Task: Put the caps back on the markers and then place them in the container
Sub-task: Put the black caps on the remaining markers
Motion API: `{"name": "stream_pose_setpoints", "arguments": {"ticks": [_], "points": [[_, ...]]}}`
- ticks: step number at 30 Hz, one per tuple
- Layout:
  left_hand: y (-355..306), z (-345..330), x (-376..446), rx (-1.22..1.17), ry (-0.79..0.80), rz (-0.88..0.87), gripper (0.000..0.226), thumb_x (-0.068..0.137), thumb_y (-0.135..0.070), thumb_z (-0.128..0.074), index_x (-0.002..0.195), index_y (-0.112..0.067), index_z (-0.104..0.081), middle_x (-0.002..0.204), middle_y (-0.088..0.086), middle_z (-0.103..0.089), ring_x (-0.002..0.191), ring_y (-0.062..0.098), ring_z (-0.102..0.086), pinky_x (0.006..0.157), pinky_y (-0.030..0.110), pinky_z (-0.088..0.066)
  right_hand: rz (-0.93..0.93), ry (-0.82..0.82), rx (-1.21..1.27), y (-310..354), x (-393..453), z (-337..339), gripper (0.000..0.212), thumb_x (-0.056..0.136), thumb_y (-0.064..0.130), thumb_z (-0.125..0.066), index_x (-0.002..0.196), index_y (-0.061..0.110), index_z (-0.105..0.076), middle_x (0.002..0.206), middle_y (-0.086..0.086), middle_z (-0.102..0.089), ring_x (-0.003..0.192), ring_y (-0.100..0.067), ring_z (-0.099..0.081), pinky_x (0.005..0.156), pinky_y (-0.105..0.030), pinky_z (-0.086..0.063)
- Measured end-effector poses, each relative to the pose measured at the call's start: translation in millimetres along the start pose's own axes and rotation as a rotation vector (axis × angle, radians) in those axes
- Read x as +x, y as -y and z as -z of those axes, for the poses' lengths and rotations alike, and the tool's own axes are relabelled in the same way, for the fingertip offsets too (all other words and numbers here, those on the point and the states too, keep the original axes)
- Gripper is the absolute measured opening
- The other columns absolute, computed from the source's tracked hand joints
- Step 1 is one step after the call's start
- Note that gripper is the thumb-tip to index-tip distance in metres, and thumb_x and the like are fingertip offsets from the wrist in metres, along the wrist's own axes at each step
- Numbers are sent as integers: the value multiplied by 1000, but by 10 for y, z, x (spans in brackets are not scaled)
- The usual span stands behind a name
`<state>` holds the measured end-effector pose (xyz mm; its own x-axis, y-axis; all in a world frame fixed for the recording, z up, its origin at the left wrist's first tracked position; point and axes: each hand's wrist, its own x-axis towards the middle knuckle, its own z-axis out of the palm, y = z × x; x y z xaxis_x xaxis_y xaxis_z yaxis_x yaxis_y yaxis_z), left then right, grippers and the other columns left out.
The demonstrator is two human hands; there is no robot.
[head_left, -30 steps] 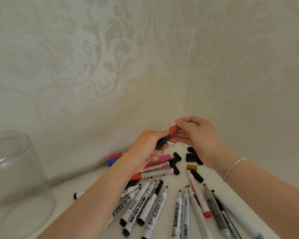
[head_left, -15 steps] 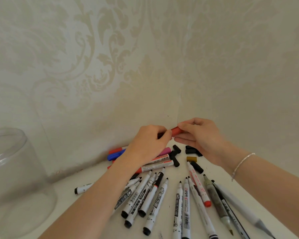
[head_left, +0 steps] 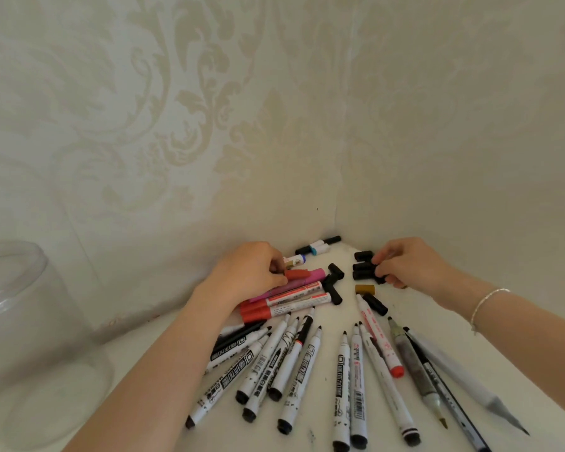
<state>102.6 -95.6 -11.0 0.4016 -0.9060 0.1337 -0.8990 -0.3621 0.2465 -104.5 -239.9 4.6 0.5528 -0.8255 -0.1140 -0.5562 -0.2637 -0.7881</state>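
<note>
Red-capped marker (head_left: pixel 296 275) is gripped by left hand (head_left: pixel 252 269) at the pile; loose black caps (head_left: pixel 364 270) are pinched by right hand (head_left: pixel 405 264), likely for the next marker. Clear container (head_left: pixel 20 321) stands far left on the table (head_left: pixel 437 308).

A corner of two papered walls above a white table.

The left wall (head_left: pixel 144 125) and right wall (head_left: pixel 470 125) carry pale cream damask wallpaper, meeting in a vertical seam. Soft, even light falls on the white table (head_left: pixel 421 308), leaving only faint shadows.

Soft, even daylight fills the scene, casting only faint shadows beneath the fingers (head_left: pixel 276 265). Wide-angle distortion bends the edges, and focus softens slightly there.
</note>
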Motion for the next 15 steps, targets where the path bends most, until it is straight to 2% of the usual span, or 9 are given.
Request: {"name": "stream_pose_setpoints", "arguments": {"ticks": [4,8,11,15], "points": [[-47,-41,-8,113,-50,-47,23,82,-34,-66,103,-27,-66,100,-5,-67,91,17,-61,71,26,-41,14,55,-86,-91,-34,12,12,81,-2,-64,85,9,-67,81,-11,-63,64,-15,-55,55,-20,-45],[-115,-68,-21,200,-75,-79,24,85,-34,-62,105,-22,-60,103,-2,-63,94,21,-60,70,29,-39,92,95,-254,-120,-110,-33,11,80,2,-65,83,12,-66,79,-4,-61,68,-15,-54,55,-20,-42],[-139,-56,-30,200,-87,-68,20,86,-28,-59,104,-19,-54,102,1,-60,92,24,-58,71,32,-42,183,67,-404,-126,-190,-31,11,84,7,-61,80,18,-59,76,4,-54,65,-8,-49,52,-17,-37],[-182,-54,-54,241,-90,-61,13,89,-18,-52,101,-19,-56,102,1,-58,95,25,-58,69,31,-39,206,144,-514,-106,-331,-66,15,85,15,-62,78,20,-50,77,5,-50,63,-7,-45,50,-18,-32]]}}
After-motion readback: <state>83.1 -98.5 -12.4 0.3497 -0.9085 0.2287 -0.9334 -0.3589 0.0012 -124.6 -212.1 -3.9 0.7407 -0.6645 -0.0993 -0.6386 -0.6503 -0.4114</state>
